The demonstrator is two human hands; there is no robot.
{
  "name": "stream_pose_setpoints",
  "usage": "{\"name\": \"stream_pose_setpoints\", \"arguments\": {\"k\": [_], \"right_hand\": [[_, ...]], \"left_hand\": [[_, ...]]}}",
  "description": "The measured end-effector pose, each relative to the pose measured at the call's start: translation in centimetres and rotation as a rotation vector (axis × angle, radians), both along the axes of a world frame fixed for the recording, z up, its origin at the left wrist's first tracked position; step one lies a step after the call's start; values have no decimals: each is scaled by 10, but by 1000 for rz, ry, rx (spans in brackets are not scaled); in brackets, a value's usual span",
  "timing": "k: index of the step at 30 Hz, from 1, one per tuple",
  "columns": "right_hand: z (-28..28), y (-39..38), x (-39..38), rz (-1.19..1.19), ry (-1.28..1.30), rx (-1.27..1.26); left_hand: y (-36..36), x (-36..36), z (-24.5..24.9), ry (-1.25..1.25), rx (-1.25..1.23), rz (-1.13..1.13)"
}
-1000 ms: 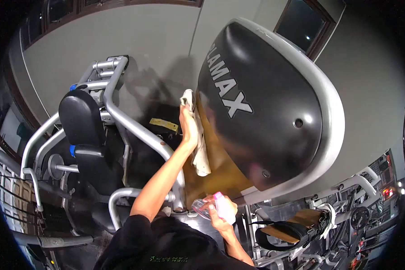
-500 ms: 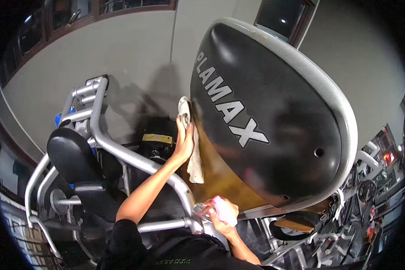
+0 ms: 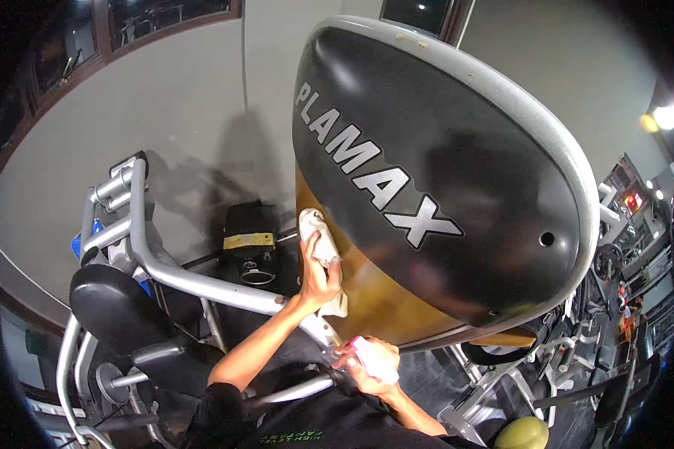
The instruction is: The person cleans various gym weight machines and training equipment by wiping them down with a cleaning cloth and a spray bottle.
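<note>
My left hand (image 3: 320,283) is closed on a whitish folded cloth (image 3: 318,233) and presses it against the gold lower part (image 3: 374,292) of a large machine cover (image 3: 457,165). The cover is mostly glossy black with "PLAMAX" in silver letters and a silver rim. Lower down, close to my body, my right hand (image 3: 365,382) grips a small white-and-pink bottle (image 3: 377,362). A clear part at the bottle's end shows beside the fingers, partly blurred. The cloth's lower end hangs below my left palm.
Left of me stands a gym machine with silver tubes (image 3: 202,288) and a black padded seat (image 3: 116,307). Behind it, a black box with a yellow label (image 3: 249,240) sits by the grey wall (image 3: 165,97). More gym equipment and a greenish ball (image 3: 522,434) are at right.
My left hand and the cloth have moved down along the cover, from its left edge onto the gold part. My right hand still holds the bottle. The view has shifted slightly right.
</note>
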State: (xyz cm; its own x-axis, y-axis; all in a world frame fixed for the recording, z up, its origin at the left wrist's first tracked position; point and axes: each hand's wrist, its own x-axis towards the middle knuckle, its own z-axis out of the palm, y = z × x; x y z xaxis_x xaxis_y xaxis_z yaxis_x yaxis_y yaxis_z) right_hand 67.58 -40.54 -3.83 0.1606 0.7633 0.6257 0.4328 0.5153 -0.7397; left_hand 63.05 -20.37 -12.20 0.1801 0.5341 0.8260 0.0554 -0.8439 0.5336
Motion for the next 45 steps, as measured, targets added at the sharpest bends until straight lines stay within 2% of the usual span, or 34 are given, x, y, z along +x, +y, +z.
{"name": "stream_pose_setpoints", "arguments": {"k": [6, 7, 8, 9, 12, 14, 17, 19, 20, 23, 25, 26, 28, 29, 30, 32, 33, 34, 36, 37, 39, 42, 44, 45], "right_hand": [[2, 2, -8, -137, 1, 43], [1, 0, -16, -169, 156, 18], [1, 0, -17, -183, 162, 22], [1, -1, -17, -200, 115, -2], [4, 0, -19, -255, 19, 6], [6, 2, -21, -294, -31, 31], [2, 2, -26, -345, 11, 31], [1, 0, -28, -332, 80, 19], [0, -1, -28, -335, 76, 15], [1, -6, -27, -307, 151, -13], [8, -10, -24, -343, 45, 12], [7, -13, -27, -368, 171, -12], [-9, -25, -16, -406, 71, -47], [-18, -32, -11, -440, 37, -60], [-14, -34, -12, -465, 100, -12], [-18, -46, -10, -509, 168, -32], [-14, -52, -18, -537, 385, -68], [-23, -55, -9, -582, 176, -25], [-30, -62, -15, -545, 422, -80], [-34, -65, -15, -548, 424, -77], [-39, -71, -14, -577, 314, -52], [-31, -77, -21, -590, 387, -78], [-47, -85, -16, -619, 344, -65], [-54, -90, -15, -640, 305, -62]], "left_hand": [[-10, 0, 16, -79, -209, -91], [-12, -2, 21, -89, -205, -87], [-12, -3, 24, -100, -200, -85], [-13, -4, 24, -167, -217, -194], [-8, -8, 16, -166, -265, -231], [-5, -8, 13, -111, -213, -203], [-7, -9, 10, -66, -215, -163], [-7, -7, 0, -96, -125, -82], [-9, -7, -5, -200, -340, -211], [-11, -4, -9, -283, -386, -225], [-13, 0, -10, -292, -504, -94], [-16, 0, -12, -286, -507, -95], [-21, 3, -10, -275, -304, -82], [-24, 6, -7, -247, -122, -5], [-30, 6, -11, -193, -73, 39], [-37, 6, -38, -142, 10, -142], [-39, 5, -25, -122, 140, -243], [-44, -2, -2, 16, 218, -350], [-55, -2, 6, 179, 442, -316], [-55, 1, 4, 238, 561, -237], [-56, 0, 11, 247, 584, -235], [-62, 12, 22, 211, 697, -258], [-73, 17, 50, 261, 880, -392], [-82, 24, 60, 279, 849, -512]]}}
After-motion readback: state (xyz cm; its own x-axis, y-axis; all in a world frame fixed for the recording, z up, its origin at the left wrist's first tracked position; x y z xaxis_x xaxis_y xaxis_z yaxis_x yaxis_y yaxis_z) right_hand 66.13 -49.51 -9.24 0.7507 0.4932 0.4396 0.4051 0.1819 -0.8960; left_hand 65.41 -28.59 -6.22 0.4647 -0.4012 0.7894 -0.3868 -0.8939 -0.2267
